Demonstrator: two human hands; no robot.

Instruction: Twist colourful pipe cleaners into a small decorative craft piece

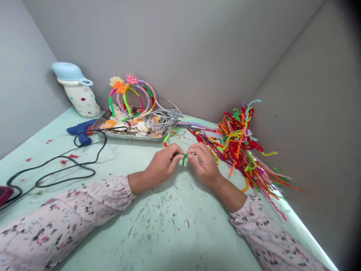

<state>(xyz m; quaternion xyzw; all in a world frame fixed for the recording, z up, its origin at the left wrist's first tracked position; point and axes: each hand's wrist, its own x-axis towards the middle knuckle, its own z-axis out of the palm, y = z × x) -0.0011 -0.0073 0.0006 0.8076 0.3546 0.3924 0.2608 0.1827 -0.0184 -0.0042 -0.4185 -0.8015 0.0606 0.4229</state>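
My left hand (163, 162) and my right hand (203, 162) meet over the middle of the pale green table (158, 226). Both pinch a short green pipe cleaner (184, 158) between their fingertips. The fingers of each hand are curled closed around it. Just behind the hands lies a bent red, green and white pipe cleaner (169, 136). Flowered sleeves cover both forearms.
A heap of coloured pipe cleaners (239, 145) lies at the right by the wall. A metal tray (132, 133) holds wrapped hairbands (132, 96), grey wires and shells. A blue glue gun (80, 130) with a black cord (70, 165) and a white kettle (77, 90) sit left.
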